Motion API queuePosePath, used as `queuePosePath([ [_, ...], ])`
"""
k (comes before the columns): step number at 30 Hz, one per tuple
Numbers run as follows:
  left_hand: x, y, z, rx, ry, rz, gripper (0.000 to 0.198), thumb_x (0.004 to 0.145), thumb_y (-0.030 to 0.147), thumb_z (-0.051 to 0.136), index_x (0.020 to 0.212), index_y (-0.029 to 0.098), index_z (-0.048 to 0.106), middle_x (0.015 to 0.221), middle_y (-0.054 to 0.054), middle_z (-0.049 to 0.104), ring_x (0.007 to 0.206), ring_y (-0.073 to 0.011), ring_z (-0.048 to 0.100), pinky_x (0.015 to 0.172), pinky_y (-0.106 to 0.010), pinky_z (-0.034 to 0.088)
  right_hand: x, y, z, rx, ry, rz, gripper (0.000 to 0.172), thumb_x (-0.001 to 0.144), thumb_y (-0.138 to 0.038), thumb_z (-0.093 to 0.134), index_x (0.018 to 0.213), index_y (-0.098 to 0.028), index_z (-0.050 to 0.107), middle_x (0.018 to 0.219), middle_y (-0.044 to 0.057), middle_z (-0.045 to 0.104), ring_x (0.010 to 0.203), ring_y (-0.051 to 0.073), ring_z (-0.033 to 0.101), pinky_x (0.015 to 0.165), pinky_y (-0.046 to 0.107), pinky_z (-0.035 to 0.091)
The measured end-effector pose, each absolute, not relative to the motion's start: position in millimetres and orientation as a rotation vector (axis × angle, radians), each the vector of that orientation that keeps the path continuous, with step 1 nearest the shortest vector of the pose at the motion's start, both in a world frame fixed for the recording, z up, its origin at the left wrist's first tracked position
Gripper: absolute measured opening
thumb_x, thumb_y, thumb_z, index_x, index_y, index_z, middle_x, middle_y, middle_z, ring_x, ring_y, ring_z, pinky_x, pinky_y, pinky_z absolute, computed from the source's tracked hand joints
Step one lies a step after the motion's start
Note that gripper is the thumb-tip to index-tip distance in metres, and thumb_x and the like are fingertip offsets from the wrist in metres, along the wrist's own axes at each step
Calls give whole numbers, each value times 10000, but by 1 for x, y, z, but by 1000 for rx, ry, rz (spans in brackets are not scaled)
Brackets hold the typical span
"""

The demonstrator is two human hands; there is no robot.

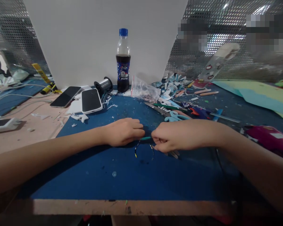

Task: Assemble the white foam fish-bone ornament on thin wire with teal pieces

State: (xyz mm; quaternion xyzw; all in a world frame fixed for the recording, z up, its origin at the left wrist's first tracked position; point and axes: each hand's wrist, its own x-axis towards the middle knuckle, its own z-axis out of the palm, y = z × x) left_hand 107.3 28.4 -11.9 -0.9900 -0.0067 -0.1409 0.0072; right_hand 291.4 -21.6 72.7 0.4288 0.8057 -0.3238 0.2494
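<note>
Bare L hand [122, 132] & R hand [171, 136]

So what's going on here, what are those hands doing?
Someone's left hand and right hand are holding a little teal strip between them, over a blue tabletop. Fingers hide its ends. A thin, shiny hoop shows just below it; I can't tell if they're joined. Behind the right hand lie light-blue scissors, and a drink bottle stands upright farther back.
</note>
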Motion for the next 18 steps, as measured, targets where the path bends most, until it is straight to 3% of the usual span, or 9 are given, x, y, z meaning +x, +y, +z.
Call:
queuePosePath([
  [18, 114, 28, -12, -3092, 16, -418, 259, 909, 174, 307, 790, 152, 536, 752, -99, 575, 668, -194, 467, 608, -326, 380, 292, -25, 70, 1134, 2291, -808, 396, 858, -326, 424, 492, -174, 425, 497, 13, 482, 407, 88, 324, 440, 272, 243],
])
